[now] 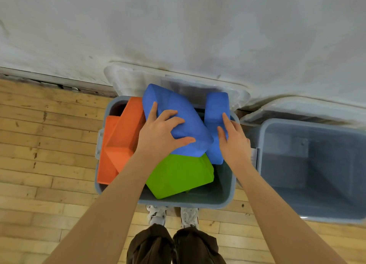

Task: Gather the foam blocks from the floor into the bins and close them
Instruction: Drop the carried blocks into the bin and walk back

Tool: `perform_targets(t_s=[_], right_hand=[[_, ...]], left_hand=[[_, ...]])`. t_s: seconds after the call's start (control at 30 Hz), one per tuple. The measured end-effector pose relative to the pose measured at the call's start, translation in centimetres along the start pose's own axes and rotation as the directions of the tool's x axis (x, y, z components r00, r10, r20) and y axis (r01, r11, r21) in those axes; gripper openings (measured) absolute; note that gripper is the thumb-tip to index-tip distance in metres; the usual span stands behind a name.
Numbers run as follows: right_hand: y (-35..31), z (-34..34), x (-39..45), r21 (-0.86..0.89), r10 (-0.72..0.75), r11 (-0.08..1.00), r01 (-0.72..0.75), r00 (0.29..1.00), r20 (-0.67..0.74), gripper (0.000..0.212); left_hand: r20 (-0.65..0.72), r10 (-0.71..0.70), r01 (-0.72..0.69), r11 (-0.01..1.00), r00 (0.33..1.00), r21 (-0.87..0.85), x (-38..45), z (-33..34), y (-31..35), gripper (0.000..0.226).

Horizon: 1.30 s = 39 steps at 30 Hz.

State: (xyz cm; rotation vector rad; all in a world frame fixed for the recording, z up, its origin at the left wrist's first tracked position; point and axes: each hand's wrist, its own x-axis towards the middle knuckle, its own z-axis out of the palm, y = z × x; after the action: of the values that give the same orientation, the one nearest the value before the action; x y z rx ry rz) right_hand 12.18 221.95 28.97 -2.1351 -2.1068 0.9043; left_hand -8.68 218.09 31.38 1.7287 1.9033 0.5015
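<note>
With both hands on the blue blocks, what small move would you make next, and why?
Probably press the large blue block down with the left hand: it lies tilted over the green block and orange blocks, above the bin's rim, so the lid likely would not close.

Light: bright, even, diffuse; no glare.
Shadows: soft, inside the right bin (309,164) and under the wall (178,26) edge.
Focus: slightly soft overall.
Distortion: wide-angle bending at edges, floor (39,145) boards curve.
</note>
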Motion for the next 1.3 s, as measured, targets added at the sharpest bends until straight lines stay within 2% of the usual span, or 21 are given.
perform_targets(t_s=[0.17,0.27,0.47,0.77,0.93,1.13,1.3], right_hand=[[-0.7,-0.2,-0.5,-0.106,0.056,0.993,-0.045,0.993,0.104,0.053],[-1.7,-1.4,-2.2,-0.126,0.056,0.991,-0.041,0.992,0.116,0.053],[-4.3,-6.3,-7.4,0.084,0.005,0.996,-0.016,0.991,0.132,0.051],[-7.3,-17.1,-19.4,0.224,0.062,0.97,-0.09,0.99,0.128,0.039],[-7.1,-18.8,-26.3,0.317,0.216,0.916,-0.244,0.969,0.123,0.036],[-7.9,-15.6,-33.1,0.333,0.393,0.843,-0.423,0.906,0.156,0.032],[-8.9,-11.9,-38.2,0.444,0.563,0.689,-0.573,0.809,0.171,0.029]], left_hand=[[0.019,-0.004,0.001,0.986,1.0,0.166,-0.7,-0.7,-0.1,0.067],[0.059,-0.056,0.043,0.977,0.997,0.21,-1.5,-2.1,0.7,0.069],[0.168,-0.137,0.094,0.966,0.976,0.242,-3.6,-7.3,3.8,0.06],[0.149,-0.164,0.139,0.977,0.975,0.163,-10.6,-18.2,13.3,0.045],[0.202,-0.162,0.159,0.987,0.966,0.033,-16.2,-21.6,14.8,0.037],[0.413,-0.219,0.257,0.966,0.884,-0.037,-20.4,-22.1,12.0,0.032],[0.574,-0.099,0.092,0.995,0.813,0.042,-20.1,-21.5,11.6,0.031]])
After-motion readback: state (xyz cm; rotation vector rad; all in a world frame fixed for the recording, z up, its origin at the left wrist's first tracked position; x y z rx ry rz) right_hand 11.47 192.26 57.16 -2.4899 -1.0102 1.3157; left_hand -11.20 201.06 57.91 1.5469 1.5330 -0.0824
